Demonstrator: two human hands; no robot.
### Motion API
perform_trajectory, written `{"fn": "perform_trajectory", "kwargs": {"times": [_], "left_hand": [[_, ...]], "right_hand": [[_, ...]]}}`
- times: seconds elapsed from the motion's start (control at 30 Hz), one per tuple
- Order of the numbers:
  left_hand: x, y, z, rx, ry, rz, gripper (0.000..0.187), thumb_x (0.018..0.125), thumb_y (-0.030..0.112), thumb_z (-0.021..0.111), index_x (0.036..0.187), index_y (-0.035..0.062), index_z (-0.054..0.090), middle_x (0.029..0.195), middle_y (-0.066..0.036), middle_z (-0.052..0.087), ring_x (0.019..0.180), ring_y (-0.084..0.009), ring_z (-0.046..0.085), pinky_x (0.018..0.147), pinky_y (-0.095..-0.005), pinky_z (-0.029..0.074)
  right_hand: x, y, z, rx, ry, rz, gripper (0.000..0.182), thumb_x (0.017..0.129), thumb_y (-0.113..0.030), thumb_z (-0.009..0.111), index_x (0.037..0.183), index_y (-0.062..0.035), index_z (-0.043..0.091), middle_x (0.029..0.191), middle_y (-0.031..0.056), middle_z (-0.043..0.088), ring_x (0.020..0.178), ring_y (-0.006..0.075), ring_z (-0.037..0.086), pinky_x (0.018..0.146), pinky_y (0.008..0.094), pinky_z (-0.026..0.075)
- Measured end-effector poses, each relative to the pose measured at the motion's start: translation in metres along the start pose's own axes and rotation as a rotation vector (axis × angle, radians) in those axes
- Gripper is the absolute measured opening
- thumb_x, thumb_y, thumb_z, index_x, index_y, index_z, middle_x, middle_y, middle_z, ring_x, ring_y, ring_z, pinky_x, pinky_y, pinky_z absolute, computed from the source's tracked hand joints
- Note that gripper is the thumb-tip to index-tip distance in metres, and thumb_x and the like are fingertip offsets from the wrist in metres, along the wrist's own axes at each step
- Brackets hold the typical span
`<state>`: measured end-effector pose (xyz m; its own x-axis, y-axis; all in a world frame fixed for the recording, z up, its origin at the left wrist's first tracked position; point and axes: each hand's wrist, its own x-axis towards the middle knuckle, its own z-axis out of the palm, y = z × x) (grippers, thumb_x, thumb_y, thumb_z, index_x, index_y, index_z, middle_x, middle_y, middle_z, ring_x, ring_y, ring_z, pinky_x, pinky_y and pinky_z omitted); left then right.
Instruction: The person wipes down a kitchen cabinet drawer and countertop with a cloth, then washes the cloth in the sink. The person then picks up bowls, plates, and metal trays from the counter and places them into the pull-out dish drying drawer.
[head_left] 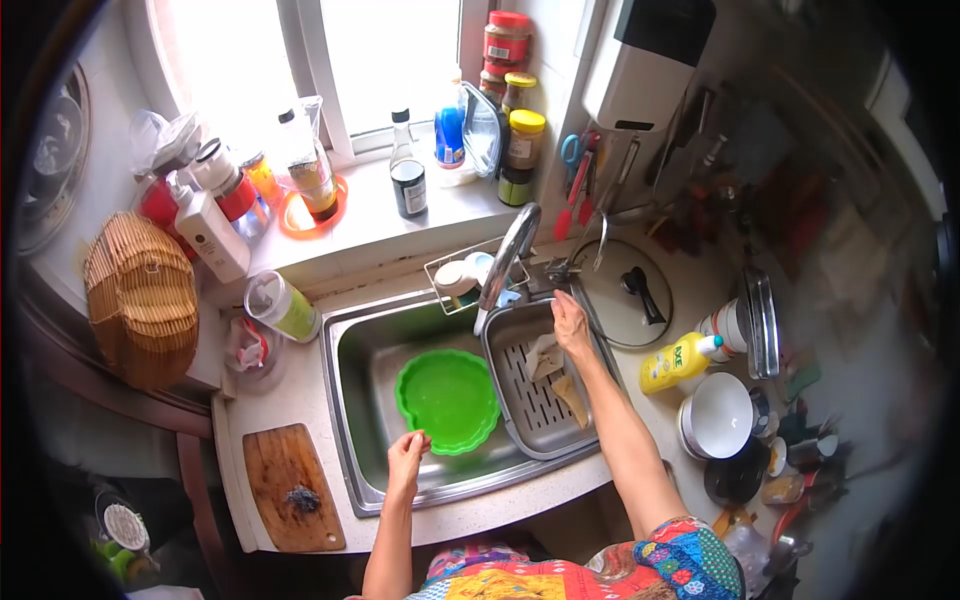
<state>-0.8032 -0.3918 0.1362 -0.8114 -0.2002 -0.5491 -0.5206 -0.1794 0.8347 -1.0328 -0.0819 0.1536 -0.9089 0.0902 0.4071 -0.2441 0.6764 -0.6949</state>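
Observation:
A green scalloped basin [448,400] sits in the stainless steel sink [375,345]. My left hand [405,462] is closed at the basin's near-left rim, its fingertips pinched at the edge. Higher up on the right, my right hand [571,325] is over the far corner of a grey slotted drain basket [517,375], just short of the faucet base [562,272]. Its fingers look loosely extended, with nothing visible in them. Inside the basket lie pale beige pieces [546,357] whose kind I cannot make out. The curved faucet [517,245] points down near the basket's left edge.
A wooden cutting board [290,480] with a dark scrubber lies left of the sink. Right of it stand a yellow dish soap bottle [680,362], white bowls [718,415] and a glass lid [635,295]. Several bottles and jars line the windowsill [370,215].

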Motion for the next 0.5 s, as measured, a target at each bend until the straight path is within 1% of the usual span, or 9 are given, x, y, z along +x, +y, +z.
{"fn": "perform_trajectory", "kwargs": {"times": [0.03, 0.1, 0.17, 0.2, 0.23, 0.3, 0.37, 0.43, 0.5], "left_hand": [[0.005, 0.010, 0.007, -0.004, 0.001, -0.005, 0.032, 0.087, 0.023, 0.051, 0.106, -0.0027, 0.053, 0.092, -0.010, 0.061, 0.085, -0.0169, 0.058, 0.079, -0.0281, 0.042], [0.017, 0.026, 0.022, -0.198, -0.010, -0.073, 0.031, 0.088, 0.021, 0.047, 0.110, -0.0009, 0.049, 0.102, -0.012, 0.059, 0.092, -0.0207, 0.057, 0.082, -0.0300, 0.042], [0.045, 0.024, 0.037, -0.405, -0.001, -0.113, 0.031, 0.089, 0.019, 0.044, 0.114, 0.0003, 0.046, 0.107, -0.012, 0.056, 0.096, -0.0234, 0.056, 0.084, -0.0315, 0.042], [0.063, 0.019, 0.045, -0.601, 0.009, -0.145, 0.032, 0.090, 0.017, 0.042, 0.118, 0.0015, 0.042, 0.112, -0.013, 0.054, 0.100, -0.0260, 0.054, 0.087, -0.0329, 0.041], [0.081, 0.013, 0.053, -0.605, 0.009, -0.146, 0.032, 0.090, 0.017, 0.042, 0.118, 0.0015, 0.042, 0.112, -0.013, 0.054, 0.100, -0.0260, 0.054, 0.087, -0.0329, 0.041], [0.123, 0.001, 0.071, -0.879, 0.009, -0.275, 0.025, 0.090, 0.013, 0.040, 0.113, 0.0036, 0.043, 0.107, -0.012, 0.054, 0.093, -0.0264, 0.056, 0.079, -0.0343, 0.045], [0.158, -0.006, 0.083, -1.041, -0.068, -0.354, 0.021, 0.090, 0.014, 0.039, 0.108, 0.0047, 0.044, 0.099, -0.011, 0.055, 0.085, -0.0258, 0.056, 0.072, -0.0346, 0.047], [0.190, -0.018, 0.089, -1.197, -0.146, -0.440, 0.017, 0.090, 0.014, 0.039, 0.104, 0.0059, 0.045, 0.090, -0.010, 0.056, 0.077, -0.0251, 0.057, 0.065, -0.0349, 0.049], [0.216, -0.036, 0.089, -1.354, -0.856, -0.365, 0.014, 0.091, 0.017, 0.037, 0.094, 0.0070, 0.046, 0.079, -0.009, 0.055, 0.063, -0.0232, 0.054, 0.053, -0.0329, 0.047]], "right_hand": [[-0.004, -0.015, -0.004, -0.003, -0.006, 0.000, 0.030, 0.085, -0.019, 0.046, 0.102, 0.0031, 0.056, 0.103, 0.0193, 0.056, 0.099, 0.0335, 0.052, 0.088, 0.0346, 0.040], [-0.012, -0.047, -0.003, -0.117, 0.230, -0.093, 0.023, 0.084, -0.017, 0.049, 0.094, 0.0020, 0.058, 0.091, 0.0166, 0.061, 0.081, 0.0275, 0.060, 0.075, 0.0338, 0.047], [-0.033, -0.066, 0.020, 0.247, -0.025, 0.370, 0.017, 0.083, -0.016, 0.053, 0.085, 0.0000, 0.059, 0.075, 0.0119, 0.061, 0.058, 0.0178, 0.059, 0.052, 0.0292, 0.049], [-0.042, -0.084, 0.033, 0.485, -0.118, 0.611, 0.016, 0.083, -0.016, 0.054, 0.081, -0.0008, 0.058, 0.067, 0.0084, 0.058, 0.050, 0.0131, 0.054, 0.043, 0.0253, 0.043], [-0.050, -0.101, 0.045, 0.724, -0.210, 0.850, 0.016, 0.082, -0.016, 0.055, 0.077, -0.0016, 0.057, 0.060, 0.0050, 0.055, 0.042, 0.0084, 0.048, 0.035, 0.0214, 0.037], [-0.055, -0.102, 0.082, 0.945, -0.372, 1.140, 0.016, 0.082, -0.016, 0.056, 0.079, 0.0002, 0.056, 0.057, 0.0026, 0.050, 0.040, 0.0076, 0.043, 0.033, 0.0190, 0.030], [-0.055, -0.105, 0.106, 1.121, -0.500, 1.254, 0.016, 0.081, -0.014, 0.057, 0.081, 0.0015, 0.055, 0.056, 0.0011, 0.047, 0.041, 0.0058, 0.039, 0.033, 0.0181, 0.026], [-0.053, -0.109, 0.113, 1.139, -0.548, 1.208, 0.013, 0.079, -0.009, 0.056, 0.084, 0.0025, 0.055, 0.058, 0.0028, 0.049, 0.042, 0.0072, 0.042, 0.034, 0.0182, 0.029], [-0.053, -0.110, 0.105, 1.152, -0.590, 1.170, 0.013, 0.077, -0.005, 0.055, 0.087, 0.0034, 0.055, 0.060, 0.0045, 0.052, 0.043, 0.0085, 0.045, 0.034, 0.0183, 0.032]]}}
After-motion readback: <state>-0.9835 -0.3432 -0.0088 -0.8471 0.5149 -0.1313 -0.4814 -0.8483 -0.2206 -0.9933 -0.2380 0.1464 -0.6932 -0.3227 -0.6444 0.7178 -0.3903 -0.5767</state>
